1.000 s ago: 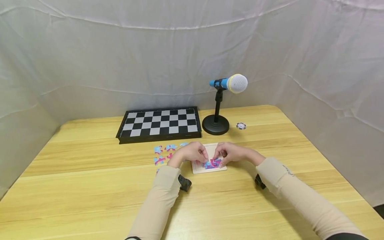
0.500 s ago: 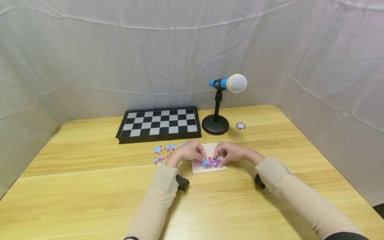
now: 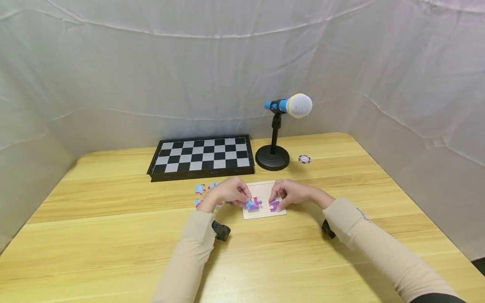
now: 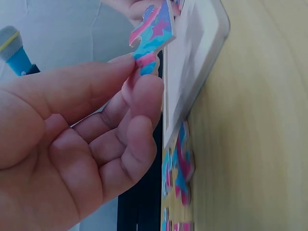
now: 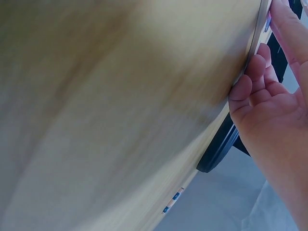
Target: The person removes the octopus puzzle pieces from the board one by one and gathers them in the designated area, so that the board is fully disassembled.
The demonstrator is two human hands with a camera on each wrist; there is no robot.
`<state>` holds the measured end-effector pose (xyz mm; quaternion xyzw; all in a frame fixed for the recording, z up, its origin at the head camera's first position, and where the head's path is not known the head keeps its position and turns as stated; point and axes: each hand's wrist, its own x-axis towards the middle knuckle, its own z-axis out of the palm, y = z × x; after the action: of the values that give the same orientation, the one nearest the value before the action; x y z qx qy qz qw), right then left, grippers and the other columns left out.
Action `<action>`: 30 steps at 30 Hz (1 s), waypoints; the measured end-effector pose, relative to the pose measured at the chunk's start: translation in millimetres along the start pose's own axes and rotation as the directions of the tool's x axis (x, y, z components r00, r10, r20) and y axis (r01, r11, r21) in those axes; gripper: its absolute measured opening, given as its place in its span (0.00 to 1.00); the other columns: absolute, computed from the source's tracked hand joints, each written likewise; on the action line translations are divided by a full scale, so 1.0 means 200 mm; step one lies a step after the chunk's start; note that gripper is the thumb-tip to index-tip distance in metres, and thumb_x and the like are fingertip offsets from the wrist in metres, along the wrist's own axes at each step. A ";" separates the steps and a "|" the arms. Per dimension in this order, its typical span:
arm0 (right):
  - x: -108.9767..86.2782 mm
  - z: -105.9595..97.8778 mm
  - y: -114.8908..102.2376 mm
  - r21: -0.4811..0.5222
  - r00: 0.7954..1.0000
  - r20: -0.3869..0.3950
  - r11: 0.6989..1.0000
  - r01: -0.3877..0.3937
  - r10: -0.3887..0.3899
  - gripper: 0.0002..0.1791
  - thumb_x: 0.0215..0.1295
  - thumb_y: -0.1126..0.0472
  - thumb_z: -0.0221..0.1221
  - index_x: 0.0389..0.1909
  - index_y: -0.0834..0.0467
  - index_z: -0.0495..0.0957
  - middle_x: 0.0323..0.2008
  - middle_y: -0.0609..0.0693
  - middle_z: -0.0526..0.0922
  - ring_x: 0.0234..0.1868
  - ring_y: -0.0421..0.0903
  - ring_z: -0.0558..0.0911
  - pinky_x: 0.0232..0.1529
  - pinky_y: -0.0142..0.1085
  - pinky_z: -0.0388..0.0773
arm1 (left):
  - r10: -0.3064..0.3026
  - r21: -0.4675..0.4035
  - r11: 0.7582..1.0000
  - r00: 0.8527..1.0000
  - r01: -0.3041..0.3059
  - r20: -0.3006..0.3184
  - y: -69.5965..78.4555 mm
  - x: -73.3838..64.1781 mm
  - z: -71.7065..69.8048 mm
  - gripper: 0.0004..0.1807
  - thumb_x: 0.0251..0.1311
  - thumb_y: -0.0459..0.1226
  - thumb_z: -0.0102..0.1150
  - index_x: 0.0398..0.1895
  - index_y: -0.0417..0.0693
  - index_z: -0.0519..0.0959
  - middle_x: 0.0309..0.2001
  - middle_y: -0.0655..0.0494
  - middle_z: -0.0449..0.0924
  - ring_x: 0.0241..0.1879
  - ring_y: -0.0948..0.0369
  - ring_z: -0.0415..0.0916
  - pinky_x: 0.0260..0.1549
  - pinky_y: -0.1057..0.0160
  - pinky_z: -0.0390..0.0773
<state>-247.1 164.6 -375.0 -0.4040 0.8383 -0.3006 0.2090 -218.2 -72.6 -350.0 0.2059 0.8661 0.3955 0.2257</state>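
A pale square puzzle tray (image 3: pixel 261 189) lies on the table between both hands. My left hand (image 3: pixel 230 190) pinches a blue, pink and purple jigsaw piece (image 3: pixel 253 204) by its left end between thumb and fingertips. In the left wrist view this piece (image 4: pixel 156 32) is tilted and held off the tray. My right hand (image 3: pixel 291 193) holds a purple and pink jigsaw piece (image 3: pixel 274 206) at the tray's right side, thumb at the near edge and fingertips at the far edge. In the right wrist view the hand's other fingers (image 5: pixel 255 67) curl by the tray's edge.
Several loose jigsaw pieces (image 3: pixel 199 189) lie left of the tray, partly hidden by the left hand. Behind stand a black-framed checkered board (image 3: pixel 202 155) and a blue microphone (image 3: pixel 282 105) on a black stand (image 3: pixel 272 159). A poker chip (image 3: pixel 305 159) lies to its right.
My left hand has moved left with its jigsaw piece, drawing it away from the piece at the right hand; a gap now parts them. The right hand has stayed in place.
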 end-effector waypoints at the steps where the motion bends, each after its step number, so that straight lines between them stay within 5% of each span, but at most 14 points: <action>1: 0.00 0.00 0.00 0.000 1.000 0.002 1.000 0.001 -0.001 0.14 0.44 0.61 0.67 0.34 0.60 0.80 0.28 0.48 0.70 0.27 0.42 0.65 0.29 0.31 0.63 | 0.000 -0.005 1.000 1.000 0.000 -0.002 0.00 -0.01 0.00 0.02 0.53 0.26 0.56 0.28 0.34 0.79 0.21 0.51 0.77 0.17 0.63 0.70 0.18 0.69 0.71; 23: 0.00 0.00 0.00 0.024 1.000 -0.003 1.000 -0.005 0.005 0.14 0.44 0.61 0.68 0.34 0.59 0.80 0.29 0.47 0.70 0.28 0.43 0.65 0.30 0.31 0.63 | 0.002 -0.053 0.999 0.998 -0.005 -0.063 -0.14 -0.18 -0.12 0.02 0.54 0.25 0.55 0.28 0.33 0.78 0.21 0.52 0.76 0.17 0.62 0.70 0.20 0.65 0.71; 30: -0.01 0.00 -0.01 0.032 1.000 0.003 0.999 -0.019 0.019 0.14 0.45 0.61 0.67 0.35 0.59 0.80 0.29 0.48 0.70 0.28 0.43 0.65 0.31 0.31 0.63 | -0.011 0.003 1.000 0.997 0.011 -0.079 -0.20 -0.22 -0.16 0.02 0.53 0.27 0.56 0.28 0.36 0.78 0.20 0.54 0.76 0.18 0.61 0.72 0.16 0.68 0.67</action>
<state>-245.5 164.6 -373.8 -0.3932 0.8368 -0.3114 0.2196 -206.9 -139.4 -352.0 0.1859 0.8763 0.4005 0.1930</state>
